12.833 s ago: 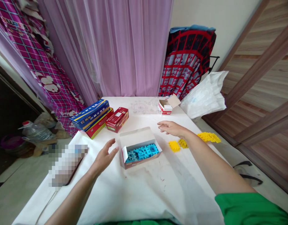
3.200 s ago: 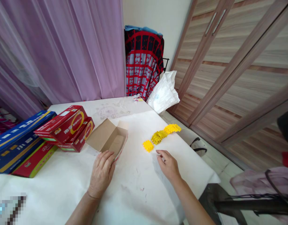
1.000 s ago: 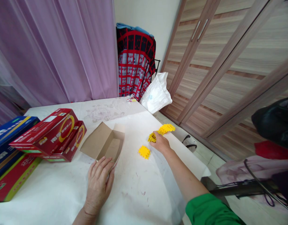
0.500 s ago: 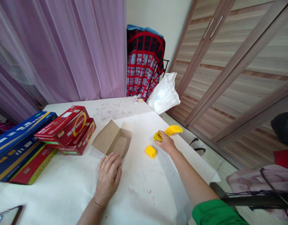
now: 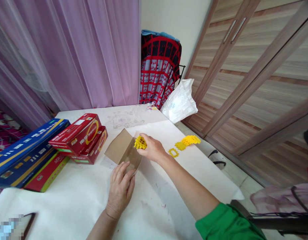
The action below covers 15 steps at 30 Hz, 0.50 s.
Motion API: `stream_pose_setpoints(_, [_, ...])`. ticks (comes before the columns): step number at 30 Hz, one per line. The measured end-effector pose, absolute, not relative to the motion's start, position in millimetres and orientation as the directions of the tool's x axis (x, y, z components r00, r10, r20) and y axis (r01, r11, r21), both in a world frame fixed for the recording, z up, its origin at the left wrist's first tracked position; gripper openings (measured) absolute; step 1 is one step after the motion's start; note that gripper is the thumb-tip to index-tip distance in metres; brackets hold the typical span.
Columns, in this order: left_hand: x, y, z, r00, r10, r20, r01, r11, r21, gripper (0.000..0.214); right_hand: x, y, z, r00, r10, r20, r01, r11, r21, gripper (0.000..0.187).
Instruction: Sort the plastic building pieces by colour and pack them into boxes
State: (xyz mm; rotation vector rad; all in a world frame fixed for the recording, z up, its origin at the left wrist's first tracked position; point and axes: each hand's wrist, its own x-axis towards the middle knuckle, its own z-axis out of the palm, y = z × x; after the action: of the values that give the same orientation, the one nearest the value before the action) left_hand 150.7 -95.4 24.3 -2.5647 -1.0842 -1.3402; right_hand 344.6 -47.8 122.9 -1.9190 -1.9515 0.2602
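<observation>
An open cardboard box (image 5: 120, 146) stands on the table with its flap folded back to the left. My left hand (image 5: 121, 186) grips its near edge, fingers over the rim. In my right hand (image 5: 153, 148) is a bunch of yellow toothed plastic pieces (image 5: 140, 142), held between thumb and fingers over the box's right side. To the right of that hand lie a flat yellow ring piece (image 5: 173, 152), a yellow disc (image 5: 180, 145) and a row of yellow toothed pieces (image 5: 192, 140). My right forearm covers part of the table.
Red boxes (image 5: 77, 135) are stacked left of the cardboard box, beside a long blue box (image 5: 31, 148) on top of a red-and-green box (image 5: 47, 171). A dark-edged device (image 5: 30, 221) lies at the near left. A white bag (image 5: 180, 101) hangs beyond the table's far right corner.
My right hand has carried the yellow pieces leftward to the cardboard box. The ring piece and disc now show. The separate yellow cluster is no longer visible. My left hand stays on the box.
</observation>
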Motion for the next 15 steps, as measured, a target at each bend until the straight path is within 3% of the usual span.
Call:
stream_pose_setpoints(3, [151, -95, 25, 0.373, 0.556, 0.743, 0.601, -0.755, 0.263, 0.023, 333, -39, 117, -0.03, 0.991, 0.128, 0.946, 0.07, -0.318, 0.062])
stream_pose_setpoints(9, [150, -96, 24, 0.362, 0.572, 0.736, 0.598, -0.748, 0.287, 0.023, 328, -35, 111, -0.049, 0.993, 0.111, 0.956, 0.078, -0.283, 0.064])
stream_pose_setpoints(13, [150, -96, 24, 0.361, 0.577, 0.733, 0.602, -0.744, 0.29, 0.022, 334, -38, 114, 0.005, 0.975, 0.222, 0.963, 0.055, -0.263, 0.07])
stream_pose_setpoints(15, [150, -96, 24, 0.362, 0.581, 0.728, 0.604, -0.742, 0.291, 0.023, 339, -42, 112, 0.045, 0.961, 0.272, 0.958, 0.035, -0.284, 0.062])
